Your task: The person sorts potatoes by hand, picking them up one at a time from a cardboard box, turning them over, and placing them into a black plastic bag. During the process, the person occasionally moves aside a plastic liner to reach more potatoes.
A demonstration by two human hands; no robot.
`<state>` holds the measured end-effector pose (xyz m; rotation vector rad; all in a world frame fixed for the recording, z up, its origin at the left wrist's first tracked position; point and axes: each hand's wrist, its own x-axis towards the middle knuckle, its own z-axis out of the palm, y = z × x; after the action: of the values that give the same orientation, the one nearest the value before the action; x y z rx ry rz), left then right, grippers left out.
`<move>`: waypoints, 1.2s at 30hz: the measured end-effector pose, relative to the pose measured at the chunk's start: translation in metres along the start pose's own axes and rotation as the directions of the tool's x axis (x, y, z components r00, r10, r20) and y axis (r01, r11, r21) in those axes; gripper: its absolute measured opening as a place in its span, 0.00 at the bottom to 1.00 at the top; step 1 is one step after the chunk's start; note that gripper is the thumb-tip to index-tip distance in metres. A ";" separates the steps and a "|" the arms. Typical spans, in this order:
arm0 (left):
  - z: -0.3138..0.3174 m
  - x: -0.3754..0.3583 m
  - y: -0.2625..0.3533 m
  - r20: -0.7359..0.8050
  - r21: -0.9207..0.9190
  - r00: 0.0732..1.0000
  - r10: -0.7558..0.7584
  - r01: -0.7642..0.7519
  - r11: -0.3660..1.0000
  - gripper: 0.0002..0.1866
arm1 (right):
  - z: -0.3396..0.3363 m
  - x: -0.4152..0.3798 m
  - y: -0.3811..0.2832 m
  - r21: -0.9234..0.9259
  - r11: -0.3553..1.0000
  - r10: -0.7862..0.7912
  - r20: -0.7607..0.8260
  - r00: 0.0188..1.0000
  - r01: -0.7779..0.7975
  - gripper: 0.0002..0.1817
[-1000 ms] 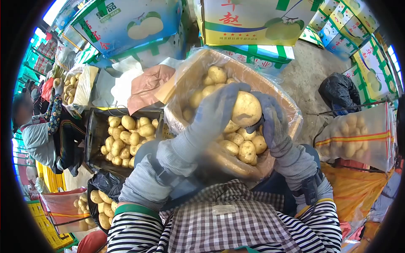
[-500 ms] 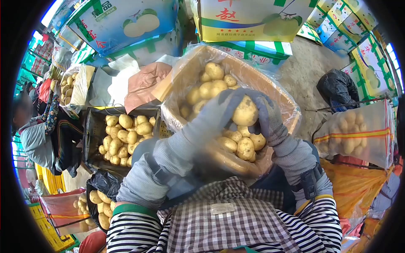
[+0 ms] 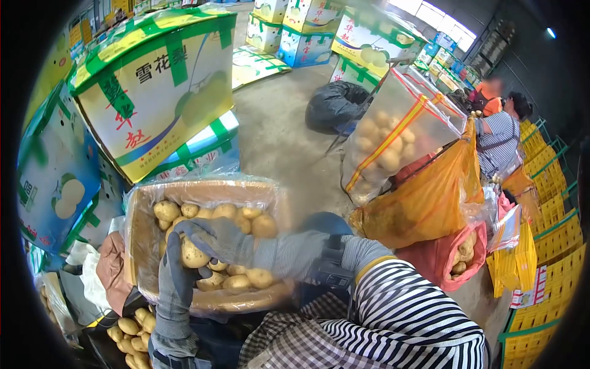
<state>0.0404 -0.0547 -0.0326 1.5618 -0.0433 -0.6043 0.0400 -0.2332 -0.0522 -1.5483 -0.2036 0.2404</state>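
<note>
Both my hands wear grey gloves and meet around one potato [image 3: 194,254] above the left part of a plastic-lined carton [image 3: 209,190]. My left hand [image 3: 174,270] holds the potato from its left and lower side. From above and the right, my right hand [image 3: 214,238] curls its fingers over it. More potatoes [image 3: 264,226] lie in the carton below and behind my hands. At the lower left, a dark crate [image 3: 98,344] holds further potatoes [image 3: 132,335], partly cut off by my left sleeve.
Fruit cartons [image 3: 153,92] are stacked behind the lined carton. On the right stand a clear sack of potatoes [image 3: 384,141], an orange bag [image 3: 424,197] and a pink bag [image 3: 430,264]. Yellow crates [image 3: 547,301] line the far right, near another person [image 3: 498,144]. A black bag [image 3: 335,104] lies beyond.
My view has swung to the right, so the lined carton now appears further left. The potato stays between my hands, which are now over the carton's left part.
</note>
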 end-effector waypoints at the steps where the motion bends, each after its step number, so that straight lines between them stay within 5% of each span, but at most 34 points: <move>1: 0.004 -0.003 0.003 -0.020 0.159 0.998 0.065 -0.061 0.985 0.30 | 0.000 -0.001 0.002 0.035 0.999 0.009 0.003 1.000 -0.009 0.17; 2: 0.003 -0.001 -0.003 -0.011 0.354 0.973 0.229 -0.210 0.912 0.29 | 0.001 -0.001 0.005 0.069 0.997 0.020 0.006 1.000 -0.021 0.17; 3: 0.002 0.002 -0.009 -0.002 0.540 0.923 0.386 -0.324 0.777 0.29 | 0.005 0.001 0.005 -0.108 0.989 -0.112 -0.069 0.991 0.104 0.16; 4: -0.008 0.014 -0.031 0.087 0.719 0.796 0.599 -0.467 0.515 0.24 | 0.007 0.003 0.009 -0.176 0.978 -0.132 -0.079 0.988 0.116 0.16; 6: -0.009 0.018 -0.037 0.082 0.716 0.759 0.646 -0.496 0.492 0.26 | 0.007 0.006 0.017 -0.307 0.942 -0.170 -0.095 0.981 0.134 0.16; 7: -0.001 0.009 -0.028 -0.024 0.538 0.873 0.487 -0.400 0.742 0.33 | 0.003 0.008 0.012 -0.089 0.996 0.004 -0.072 0.997 -0.011 0.16; 9: 0.000 0.003 -0.018 -0.033 0.474 0.925 0.379 -0.320 0.820 0.41 | 0.001 0.026 0.055 -0.262 0.919 -0.338 -0.141 0.931 0.294 0.17; 11: -0.016 0.003 -0.021 0.101 0.728 0.848 0.520 -0.419 0.542 0.39 | -0.006 0.018 0.030 -0.004 1.000 -0.020 -0.080 0.997 0.019 0.18; 12: -0.032 0.014 -0.035 0.033 0.648 0.858 0.512 -0.408 0.643 0.35 | -0.010 0.013 0.016 0.106 0.985 0.140 -0.046 0.989 -0.135 0.19; 14: -0.062 0.004 -0.021 -0.098 0.726 0.760 0.643 -0.387 0.568 0.32 | -0.010 0.022 0.028 0.245 0.915 0.324 0.033 0.945 -0.322 0.20; 16: -0.138 -0.011 -0.036 -0.292 0.293 0.844 0.451 -0.370 0.882 0.28 | -0.011 0.025 0.048 0.057 0.974 0.219 0.001 0.976 -0.218 0.20; 18: -0.244 -0.034 -0.077 -0.356 -0.072 0.895 0.268 -0.312 0.947 0.25 | -0.017 0.020 0.039 -0.194 0.972 0.132 -0.002 0.991 -0.130 0.18; 20: -0.358 -0.051 -0.132 -0.280 -0.210 0.945 0.171 -0.234 0.949 0.23 | -0.016 0.024 0.049 -0.227 0.971 0.085 0.041 0.996 -0.074 0.15; 23: -0.365 -0.050 -0.130 -0.590 0.187 0.799 0.114 -0.003 0.982 0.22 | -0.014 0.026 0.049 -0.259 0.956 0.182 0.148 0.972 -0.139 0.13; 27: -0.353 -0.032 -0.119 -0.670 0.326 0.731 0.128 0.135 0.936 0.22 | -0.005 0.025 0.046 -0.486 0.873 0.083 0.227 0.970 0.038 0.15; 30: -0.344 -0.024 -0.107 -0.680 0.340 0.720 0.138 0.142 0.930 0.21 | -0.001 0.034 0.074 -0.449 0.888 -0.022 0.185 0.982 0.105 0.18; 36: -0.337 -0.044 -0.066 -0.644 0.232 0.732 0.223 -0.090 0.968 0.20 | -0.013 0.021 0.058 -0.619 0.785 0.142 0.152 0.978 -0.018 0.23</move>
<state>0.1144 0.2781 -0.0929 1.8604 0.3200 0.1328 0.0622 -0.2391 -0.1103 -2.1957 -0.3975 0.4214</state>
